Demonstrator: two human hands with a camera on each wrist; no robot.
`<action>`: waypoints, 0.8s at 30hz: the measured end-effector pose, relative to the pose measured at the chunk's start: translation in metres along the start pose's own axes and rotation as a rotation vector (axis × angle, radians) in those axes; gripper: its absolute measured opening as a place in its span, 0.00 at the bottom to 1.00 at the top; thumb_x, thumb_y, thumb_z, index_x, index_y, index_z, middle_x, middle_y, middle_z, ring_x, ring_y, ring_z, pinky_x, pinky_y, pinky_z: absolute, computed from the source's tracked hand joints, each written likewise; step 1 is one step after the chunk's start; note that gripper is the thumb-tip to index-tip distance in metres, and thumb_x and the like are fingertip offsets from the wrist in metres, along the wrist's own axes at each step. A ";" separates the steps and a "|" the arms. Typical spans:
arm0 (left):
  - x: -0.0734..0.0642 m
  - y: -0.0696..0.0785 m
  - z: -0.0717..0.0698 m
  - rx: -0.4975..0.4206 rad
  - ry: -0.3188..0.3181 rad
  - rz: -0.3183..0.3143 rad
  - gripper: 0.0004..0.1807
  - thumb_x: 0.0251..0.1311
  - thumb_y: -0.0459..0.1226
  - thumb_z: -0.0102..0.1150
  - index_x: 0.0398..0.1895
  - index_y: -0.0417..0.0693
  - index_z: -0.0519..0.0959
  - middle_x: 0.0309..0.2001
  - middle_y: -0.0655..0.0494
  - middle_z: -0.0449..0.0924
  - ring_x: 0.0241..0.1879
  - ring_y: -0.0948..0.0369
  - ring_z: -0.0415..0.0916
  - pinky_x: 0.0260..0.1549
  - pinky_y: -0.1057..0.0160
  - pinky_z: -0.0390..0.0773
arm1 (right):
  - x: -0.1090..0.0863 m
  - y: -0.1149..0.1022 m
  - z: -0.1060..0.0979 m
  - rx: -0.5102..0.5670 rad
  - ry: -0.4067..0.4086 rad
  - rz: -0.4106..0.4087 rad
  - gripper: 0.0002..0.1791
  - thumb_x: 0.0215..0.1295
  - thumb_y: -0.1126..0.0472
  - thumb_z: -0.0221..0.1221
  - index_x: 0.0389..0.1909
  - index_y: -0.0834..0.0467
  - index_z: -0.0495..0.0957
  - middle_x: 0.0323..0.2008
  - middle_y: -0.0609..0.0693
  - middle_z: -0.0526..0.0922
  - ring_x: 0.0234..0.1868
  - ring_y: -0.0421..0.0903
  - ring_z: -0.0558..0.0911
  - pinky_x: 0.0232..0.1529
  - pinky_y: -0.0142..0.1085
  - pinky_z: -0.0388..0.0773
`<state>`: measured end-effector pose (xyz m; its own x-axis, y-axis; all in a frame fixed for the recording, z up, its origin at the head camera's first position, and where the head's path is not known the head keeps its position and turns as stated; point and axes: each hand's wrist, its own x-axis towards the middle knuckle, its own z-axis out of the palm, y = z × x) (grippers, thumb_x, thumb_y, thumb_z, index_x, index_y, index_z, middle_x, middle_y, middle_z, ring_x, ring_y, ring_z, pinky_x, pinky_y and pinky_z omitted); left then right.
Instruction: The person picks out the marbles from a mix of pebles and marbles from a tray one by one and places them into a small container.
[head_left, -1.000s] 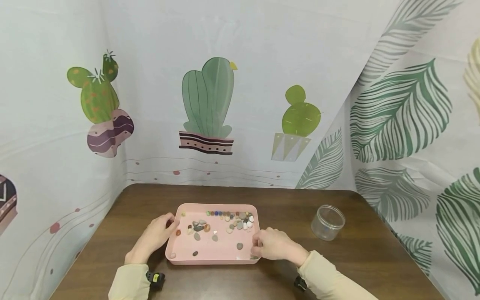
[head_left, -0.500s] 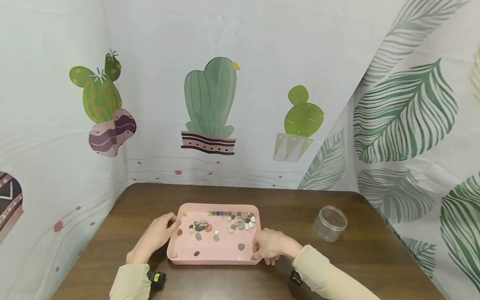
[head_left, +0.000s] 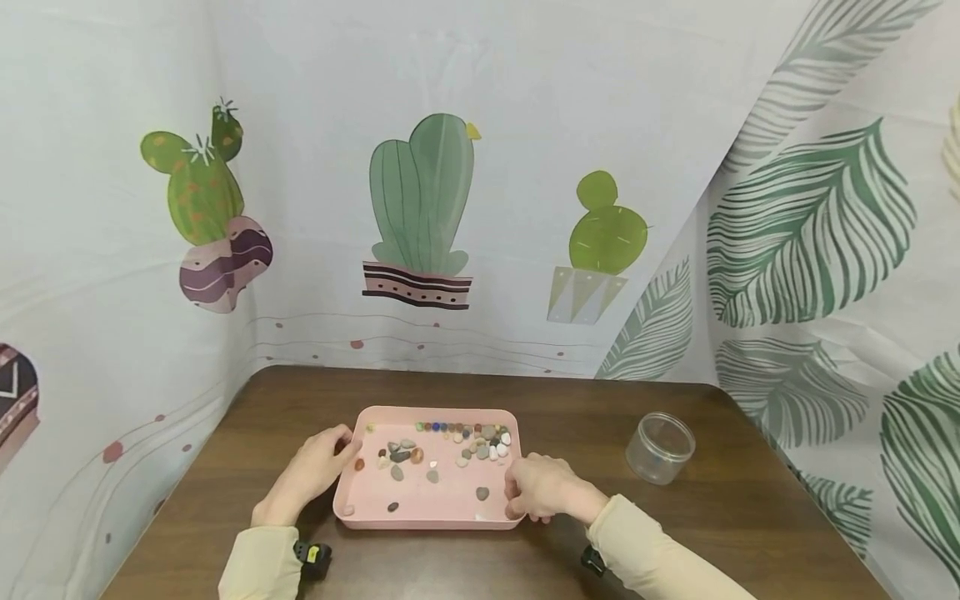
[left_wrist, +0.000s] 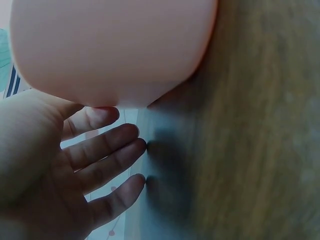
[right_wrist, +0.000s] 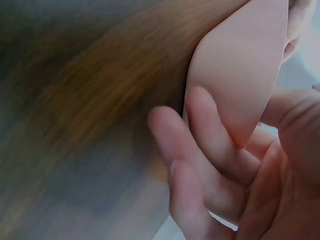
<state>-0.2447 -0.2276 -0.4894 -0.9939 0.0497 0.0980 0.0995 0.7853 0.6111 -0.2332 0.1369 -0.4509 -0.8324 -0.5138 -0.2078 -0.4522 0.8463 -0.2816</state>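
We see stones (head_left: 482, 453) scattered in the pink tray (head_left: 438, 503), thickest near its far right corner, with beads (head_left: 436, 427) along its far edge. The right hand (head_left: 546, 486) reaches over the near right corner, fingertips hidden, so we cannot tell whether they pinch anything. The left hand (head_left: 311, 468) has its fingers apart at the left edge. If either hand jolts the tray, we think the beads could roll

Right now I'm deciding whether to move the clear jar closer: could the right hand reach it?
Probably yes: once off the pink tray, the right hand has no visible obstacle toward the clear jar.
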 end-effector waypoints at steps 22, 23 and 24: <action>-0.001 0.002 0.000 -0.003 0.010 0.008 0.07 0.69 0.41 0.56 0.36 0.48 0.76 0.27 0.57 0.70 0.29 0.59 0.67 0.28 0.59 0.67 | -0.001 0.009 -0.016 -0.065 0.110 -0.070 0.10 0.52 0.53 0.69 0.20 0.43 0.77 0.17 0.37 0.70 0.22 0.39 0.69 0.22 0.39 0.65; -0.001 0.002 0.000 -0.005 0.010 0.008 0.07 0.69 0.41 0.56 0.36 0.48 0.76 0.27 0.57 0.71 0.29 0.59 0.67 0.28 0.59 0.67 | -0.001 0.009 -0.017 -0.068 0.108 -0.070 0.10 0.52 0.53 0.69 0.20 0.43 0.77 0.18 0.36 0.70 0.23 0.39 0.69 0.23 0.39 0.65; -0.001 0.001 0.000 -0.003 0.010 0.007 0.07 0.69 0.41 0.56 0.36 0.48 0.76 0.27 0.57 0.71 0.28 0.60 0.67 0.28 0.60 0.67 | -0.001 0.010 -0.018 -0.070 0.109 -0.070 0.10 0.52 0.54 0.69 0.20 0.43 0.77 0.18 0.36 0.70 0.23 0.39 0.69 0.23 0.39 0.65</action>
<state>-0.2440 -0.2266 -0.4887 -0.9927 0.0495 0.1103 0.1071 0.7831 0.6126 -0.2421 0.1482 -0.4366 -0.8262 -0.5569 -0.0857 -0.5285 0.8187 -0.2247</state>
